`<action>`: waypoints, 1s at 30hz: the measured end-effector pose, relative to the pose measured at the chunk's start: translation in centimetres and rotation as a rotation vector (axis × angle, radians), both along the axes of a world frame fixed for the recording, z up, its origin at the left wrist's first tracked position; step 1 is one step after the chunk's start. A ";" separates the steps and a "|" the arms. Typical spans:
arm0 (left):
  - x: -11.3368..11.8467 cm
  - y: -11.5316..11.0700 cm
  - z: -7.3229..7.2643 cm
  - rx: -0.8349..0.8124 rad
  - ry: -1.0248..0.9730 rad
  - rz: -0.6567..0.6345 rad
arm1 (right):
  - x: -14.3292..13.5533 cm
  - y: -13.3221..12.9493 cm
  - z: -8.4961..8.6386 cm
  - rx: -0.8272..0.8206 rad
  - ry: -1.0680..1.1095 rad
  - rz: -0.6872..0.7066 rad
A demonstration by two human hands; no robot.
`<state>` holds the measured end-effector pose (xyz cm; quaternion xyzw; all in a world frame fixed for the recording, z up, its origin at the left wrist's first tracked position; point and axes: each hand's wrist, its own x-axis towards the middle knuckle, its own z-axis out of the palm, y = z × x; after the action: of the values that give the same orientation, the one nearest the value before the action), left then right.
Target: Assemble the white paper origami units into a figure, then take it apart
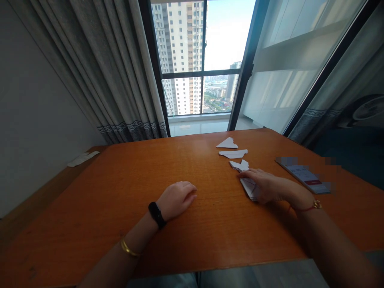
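On the table, my right hand (267,185) has its fingers closed on a piece of folded white paper (247,187), partly hidden under the palm. Just beyond its fingertips lies a white paper piece with a notched outline (239,165). Farther back come a long, narrow paper piece (233,154) and a triangular paper piece (227,143), roughly in a line. My left hand (177,199) rests on the wood to the left, apart from the papers. Its fingers curl together, with nothing seen in them.
The brown wooden table (120,180) reaches toward the window (207,73). A flat device with a lit screen (306,176), partly blurred out, lies right of my right hand. Some pale papers (83,159) lie at the far left by the wall. A grey curtain (99,68) hangs behind.
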<state>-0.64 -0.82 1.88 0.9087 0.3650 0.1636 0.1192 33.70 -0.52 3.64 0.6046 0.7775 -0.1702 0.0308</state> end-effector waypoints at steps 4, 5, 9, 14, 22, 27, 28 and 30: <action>0.0 0.0 0.1 -0.009 0.002 -0.003 | -0.1 0.1 0.1 -0.027 -0.049 -0.003; 0.0 0.0 0.1 -0.009 0.002 -0.003 | -0.1 0.1 0.0 -0.028 -0.045 -0.004; 0.0 0.1 0.0 -0.008 0.001 -0.002 | 0.3 0.0 -0.2 -0.011 0.004 0.002; 0.0 0.1 -0.2 -0.008 0.001 0.001 | 0.6 -0.5 0.7 -0.051 0.085 0.048; 0.0 0.1 -0.1 -0.009 -0.001 0.001 | 0.2 -0.6 0.6 -0.023 0.060 -0.044; 0.0 0.1 -0.2 -0.009 0.000 0.000 | -0.3 -0.7 0.6 0.012 0.058 -0.043; 0.0 0.1 -0.1 -0.009 0.004 -0.001 | -0.4 -0.7 0.6 0.011 0.053 -0.046; 0.0 0.1 -0.1 -0.007 0.010 -0.001 | -0.7 -0.6 0.3 0.007 0.034 -0.060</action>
<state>-0.61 -0.75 1.79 0.9094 0.3655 0.1576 0.1208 33.02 -1.11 3.95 0.6246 0.7602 -0.1784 0.0105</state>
